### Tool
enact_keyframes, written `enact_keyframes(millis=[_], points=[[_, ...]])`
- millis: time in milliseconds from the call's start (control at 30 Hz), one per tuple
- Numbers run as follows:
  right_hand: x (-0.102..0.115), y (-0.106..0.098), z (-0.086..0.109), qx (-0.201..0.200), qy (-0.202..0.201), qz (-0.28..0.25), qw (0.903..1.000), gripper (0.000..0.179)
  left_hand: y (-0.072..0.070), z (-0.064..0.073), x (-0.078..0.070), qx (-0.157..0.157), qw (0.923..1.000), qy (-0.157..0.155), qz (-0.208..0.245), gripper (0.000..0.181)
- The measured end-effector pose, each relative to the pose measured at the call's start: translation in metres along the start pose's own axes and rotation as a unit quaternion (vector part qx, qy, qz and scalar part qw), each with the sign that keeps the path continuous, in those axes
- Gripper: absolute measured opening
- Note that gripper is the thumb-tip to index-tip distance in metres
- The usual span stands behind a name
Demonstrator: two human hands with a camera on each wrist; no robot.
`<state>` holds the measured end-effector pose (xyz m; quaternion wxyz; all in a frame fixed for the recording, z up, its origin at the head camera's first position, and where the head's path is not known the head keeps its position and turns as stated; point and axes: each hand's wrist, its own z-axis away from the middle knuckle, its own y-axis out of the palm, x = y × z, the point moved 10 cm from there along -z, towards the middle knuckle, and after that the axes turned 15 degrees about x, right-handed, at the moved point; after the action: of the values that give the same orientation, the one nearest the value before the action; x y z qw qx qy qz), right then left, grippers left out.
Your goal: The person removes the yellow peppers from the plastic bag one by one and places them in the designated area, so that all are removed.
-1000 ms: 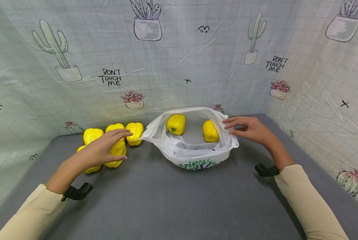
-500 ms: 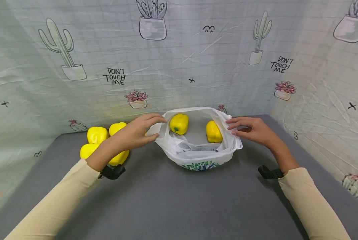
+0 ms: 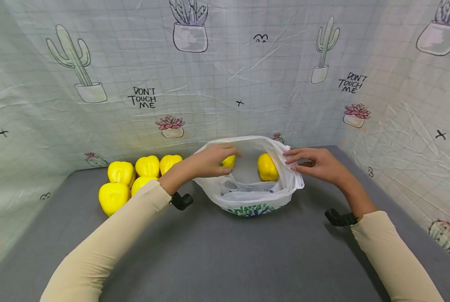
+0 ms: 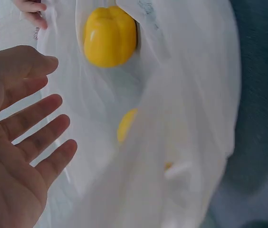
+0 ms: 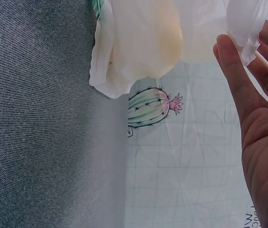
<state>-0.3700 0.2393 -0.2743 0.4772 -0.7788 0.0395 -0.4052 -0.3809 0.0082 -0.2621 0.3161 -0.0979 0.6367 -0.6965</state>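
Note:
A white plastic bag (image 3: 210, 191) with a green printed tree stands with its mouth spread, two yellow bell peppers inside. My left hand (image 3: 214, 161) reaches across the bag's left rim and partly covers the left bell pepper (image 3: 229, 161). In the left wrist view, the fingers of that hand (image 4: 20, 123) are spread and hold nothing; a bell pepper (image 4: 110, 38) shows beyond them. At the bag's right rim, my right hand (image 3: 315, 163) pinches the plastic between thumb and fingers, near the other bell pepper (image 3: 268, 167).
Several more yellow bell peppers (image 3: 113, 197) are grouped on the grey table (image 3: 225, 256), left of the bag and partly behind my left arm. A cloth printed with cacti (image 3: 217, 84) hangs close behind the bag and along the right side.
My left hand has moved right, from above the grouped bell peppers past the bag's left rim to over its mouth. The right hand stays at the right rim.

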Motion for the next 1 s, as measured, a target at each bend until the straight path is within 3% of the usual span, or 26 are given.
enact_keyframes(millis=[233,567,833,1000], points=[[0.0,-0.001,0.0,0.001,-0.006,0.017,0.9998,0.028,0.004,-0.035,-0.001,0.048,0.9988,-0.011,0.003,0.046],[0.002,-0.006,-0.004,0.008,0.0,0.037,0.9993,0.027,0.014,-0.076,0.006,0.085,0.9961,0.003,0.023,0.052],[0.004,-0.009,-0.007,0.02,0.01,0.051,0.9984,0.025,0.019,-0.101,0.013,0.109,0.9907,0.0,0.081,0.052],[0.005,-0.009,-0.007,0.025,0.003,0.044,0.9987,0.025,0.022,-0.108,0.019,0.107,0.9849,-0.024,0.134,0.058]])
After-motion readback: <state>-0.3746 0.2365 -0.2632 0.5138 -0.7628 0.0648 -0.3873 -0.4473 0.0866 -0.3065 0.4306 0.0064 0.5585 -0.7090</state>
